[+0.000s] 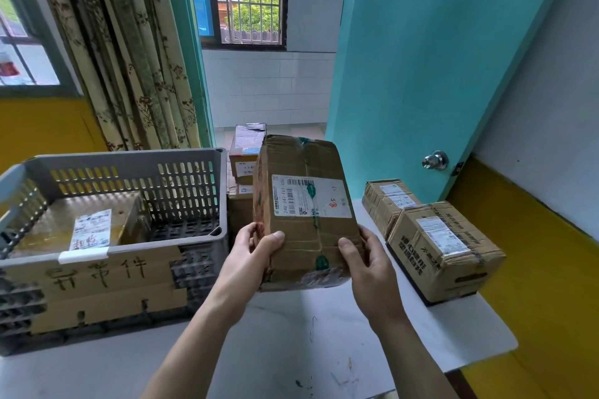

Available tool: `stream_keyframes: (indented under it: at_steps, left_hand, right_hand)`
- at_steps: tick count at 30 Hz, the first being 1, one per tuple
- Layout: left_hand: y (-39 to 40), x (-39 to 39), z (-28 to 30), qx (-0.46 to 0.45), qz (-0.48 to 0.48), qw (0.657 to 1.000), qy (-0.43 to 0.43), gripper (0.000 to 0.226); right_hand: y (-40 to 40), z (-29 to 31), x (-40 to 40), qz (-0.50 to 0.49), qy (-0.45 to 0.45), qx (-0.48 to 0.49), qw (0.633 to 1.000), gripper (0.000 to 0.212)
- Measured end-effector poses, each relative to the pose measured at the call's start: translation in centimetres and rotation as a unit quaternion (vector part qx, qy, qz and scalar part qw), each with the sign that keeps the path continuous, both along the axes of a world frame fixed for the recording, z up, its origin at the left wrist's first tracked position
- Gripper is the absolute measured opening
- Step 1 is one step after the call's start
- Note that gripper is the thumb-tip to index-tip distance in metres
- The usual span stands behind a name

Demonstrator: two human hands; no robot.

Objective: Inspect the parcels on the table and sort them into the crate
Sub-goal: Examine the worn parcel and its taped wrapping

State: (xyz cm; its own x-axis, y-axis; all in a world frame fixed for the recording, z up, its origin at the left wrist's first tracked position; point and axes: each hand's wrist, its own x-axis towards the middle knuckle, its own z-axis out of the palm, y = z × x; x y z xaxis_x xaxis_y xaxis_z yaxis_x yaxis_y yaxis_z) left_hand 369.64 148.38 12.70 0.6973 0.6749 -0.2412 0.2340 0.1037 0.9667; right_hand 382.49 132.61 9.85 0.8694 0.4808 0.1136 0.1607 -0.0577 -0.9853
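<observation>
Both hands hold one cardboard parcel (304, 214) up above the middle of the bench (324, 334), label side facing the camera. The left hand (251, 253) has its grip closed on the parcel's lower left corner, thumb on the front face and fingers wrapped behind the side. The right hand (366, 264) grips the lower right corner the same way, thumb pressed on the front, fingers out of sight behind. The parcel is tilted slightly, its top leaning away; a white shipping label (309, 196) sits on the front, crossed by green-marked tape.

At the left edge of the bench stands the grey slotted crate (136, 178), a cardboard sign with handwritten characters (97, 282) fixed across its near wall. Inside it, against the left side, lies a flat parcel with a label (87, 227).

Behind the held parcel, near the far edge just beside the crate's right wall, stacked boxes (244, 152) rise. Along the right edge two taped boxes touch each other: a nearer one (444, 249) and a farther one (389, 201). A turquoise door (421, 58) with a metal knob (436, 160) stands behind them.
</observation>
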Motion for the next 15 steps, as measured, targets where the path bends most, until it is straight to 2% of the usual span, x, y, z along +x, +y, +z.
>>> stream_keyframes:
  at_steps: [4,6,9,10,12,15]
  left_hand:
    - [0.2,0.0,-0.2,-0.038,0.005,0.999,-0.001,0.097]
    - [0.3,0.0,-0.1,-0.074,0.006,0.997,-0.003,0.087]
    - [0.0,0.3,0.6,-0.117,-0.016,0.993,-0.029,0.044]
    - [0.0,0.4,0.6,-0.122,-0.012,0.992,-0.034,0.039]
    - [0.0,0.2,0.6,-0.107,-0.013,0.993,-0.046,0.044]
    - [-0.1,-0.2,0.2,-0.024,-0.086,0.994,-0.063,0.081]
  right_hand:
    - [0.0,0.0,0.0,0.034,0.021,0.009,0.999,0.024]
    - [-0.3,0.0,-0.2,0.067,0.023,0.027,0.997,0.038]
    - [-0.8,-0.5,-0.3,0.102,-0.007,0.028,0.994,0.068]
    - [-0.8,-0.5,-0.3,0.105,-0.024,0.016,0.994,0.074]
    - [-0.8,-0.2,-0.3,0.089,-0.051,0.000,0.995,0.075]
    - [-0.9,0.1,0.2,0.039,-0.083,0.000,0.996,0.074]
